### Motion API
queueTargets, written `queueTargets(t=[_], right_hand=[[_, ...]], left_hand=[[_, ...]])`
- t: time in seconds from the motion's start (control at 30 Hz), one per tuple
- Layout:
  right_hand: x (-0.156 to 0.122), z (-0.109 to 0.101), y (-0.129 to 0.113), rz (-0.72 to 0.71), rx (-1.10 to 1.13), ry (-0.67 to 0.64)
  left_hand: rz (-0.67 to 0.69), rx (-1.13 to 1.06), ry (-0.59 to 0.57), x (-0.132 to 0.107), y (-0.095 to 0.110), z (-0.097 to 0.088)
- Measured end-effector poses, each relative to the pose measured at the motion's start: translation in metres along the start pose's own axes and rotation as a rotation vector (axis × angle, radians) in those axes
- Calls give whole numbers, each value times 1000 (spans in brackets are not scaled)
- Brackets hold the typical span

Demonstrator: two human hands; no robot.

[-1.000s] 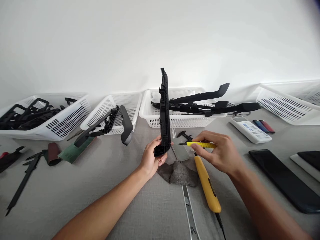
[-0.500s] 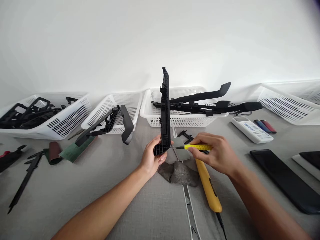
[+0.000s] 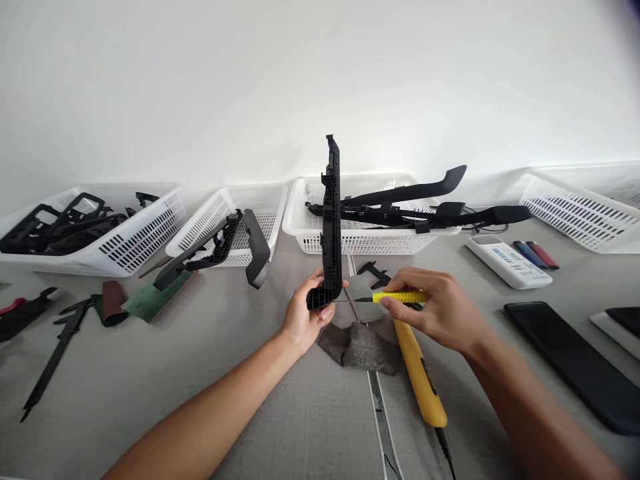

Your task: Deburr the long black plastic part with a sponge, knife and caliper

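My left hand grips the lower end of a long black plastic part and holds it upright above the table. In my right hand, fingers pinched, is a small yellow knife held level. Its thin blade points left and its tip touches the bottom of the black part. Below both hands lies a dark grey pad, beside a larger yellow utility knife and a small grey metal plate.
White baskets line the wall: one at far left full of black parts, one with a black part sticking out, one behind my hands with long black parts, one at right. A remote, dark phone and sandpaper lie around.
The knife blade has slid a little along the bottom end of the black part. My left hand keeps the part upright in the same place.
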State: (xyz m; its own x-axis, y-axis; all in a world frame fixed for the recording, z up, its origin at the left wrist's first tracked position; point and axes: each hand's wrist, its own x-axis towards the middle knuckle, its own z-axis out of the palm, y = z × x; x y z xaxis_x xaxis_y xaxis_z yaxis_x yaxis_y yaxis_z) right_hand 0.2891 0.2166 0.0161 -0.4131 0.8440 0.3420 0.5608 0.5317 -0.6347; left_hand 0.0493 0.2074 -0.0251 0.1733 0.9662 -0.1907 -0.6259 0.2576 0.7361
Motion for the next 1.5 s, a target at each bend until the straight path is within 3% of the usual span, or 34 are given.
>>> queueTargets(t=[0.87, 1.03, 1.2, 1.5], right_hand=[[1, 4, -7, 43, -23, 62], [0, 14, -9, 19, -1, 83], [-1, 24, -11, -9, 16, 32], [-1, 22, -9, -16, 86, -96]], left_hand=[[-95, -153, -153, 2, -1, -4], [-83, -124, -163, 3, -5, -5], [-87, -90, -150, 2, -6, -4], [-145, -135, -154, 0, -1, -4]])
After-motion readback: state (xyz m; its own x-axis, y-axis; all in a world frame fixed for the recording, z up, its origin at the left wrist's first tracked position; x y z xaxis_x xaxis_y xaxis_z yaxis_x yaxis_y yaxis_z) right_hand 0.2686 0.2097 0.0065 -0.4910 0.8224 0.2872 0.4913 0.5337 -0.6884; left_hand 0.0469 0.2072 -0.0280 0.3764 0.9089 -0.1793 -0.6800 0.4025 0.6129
